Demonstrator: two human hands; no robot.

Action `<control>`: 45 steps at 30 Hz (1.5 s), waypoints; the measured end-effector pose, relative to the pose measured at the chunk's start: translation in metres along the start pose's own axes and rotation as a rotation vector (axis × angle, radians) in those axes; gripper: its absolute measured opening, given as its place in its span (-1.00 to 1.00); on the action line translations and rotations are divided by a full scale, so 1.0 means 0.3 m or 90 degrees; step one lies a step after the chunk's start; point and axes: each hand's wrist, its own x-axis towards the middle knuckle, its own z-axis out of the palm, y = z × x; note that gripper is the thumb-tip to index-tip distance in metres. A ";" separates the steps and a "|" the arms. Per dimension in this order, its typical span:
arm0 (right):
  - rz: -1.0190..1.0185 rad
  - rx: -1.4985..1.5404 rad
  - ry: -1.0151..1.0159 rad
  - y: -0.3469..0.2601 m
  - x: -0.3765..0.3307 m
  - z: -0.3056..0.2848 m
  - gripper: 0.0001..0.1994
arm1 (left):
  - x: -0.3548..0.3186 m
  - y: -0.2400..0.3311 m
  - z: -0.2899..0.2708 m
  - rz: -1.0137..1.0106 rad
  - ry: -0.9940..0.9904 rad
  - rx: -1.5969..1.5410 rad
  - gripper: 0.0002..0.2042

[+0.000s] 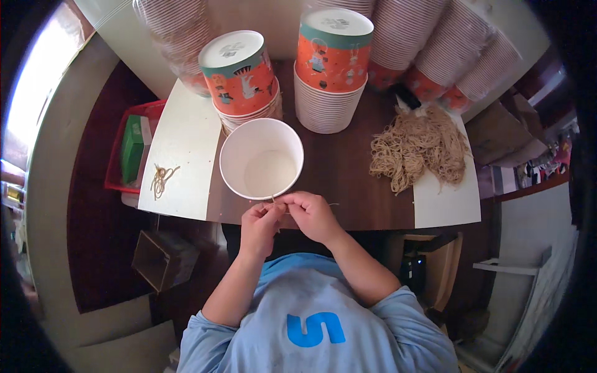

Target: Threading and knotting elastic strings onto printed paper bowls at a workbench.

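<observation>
**Thin string pinched at the rim of an open paper cup**

Both hands meet just under my chin, at the near edge of the dark table (348,168). My left hand (260,225) and right hand (313,214) each pinch a thin tan string (274,202) between fingertips, right at the near rim of the white paper cup (262,158). I judge the string light, limp and easy to lose, so it wants a fingertip grip close to its end. The cup looks light and thin-walled, likely to dent if squeezed; its rolled rim is the safer hold. It stands upright, mouth open, nothing inside that I can see.

Beyond it stand two stacks of orange printed cups (239,78), upside down. A loose heap of string pieces (416,152) lies to the right, a few strands (161,179) on the white sheet (180,143) to the left. A red bin (115,168) holds a green box (132,146).
</observation>
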 end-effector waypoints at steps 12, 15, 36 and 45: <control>-0.248 -0.280 0.072 -0.143 -0.017 -0.029 -0.82 | -0.014 -0.047 -0.054 0.390 0.093 0.358 -0.91; -0.391 -0.391 -0.044 -0.206 0.042 -0.037 -0.75 | -0.047 0.004 -0.023 0.459 0.108 0.502 -0.86; -0.042 -0.018 0.070 -0.036 -0.047 -0.005 -0.93 | -0.056 0.022 -0.024 0.486 0.100 0.478 -0.92; -0.268 -0.275 0.111 0.004 -0.035 0.011 -0.85 | -0.024 -0.031 -0.048 0.460 0.084 0.365 -0.92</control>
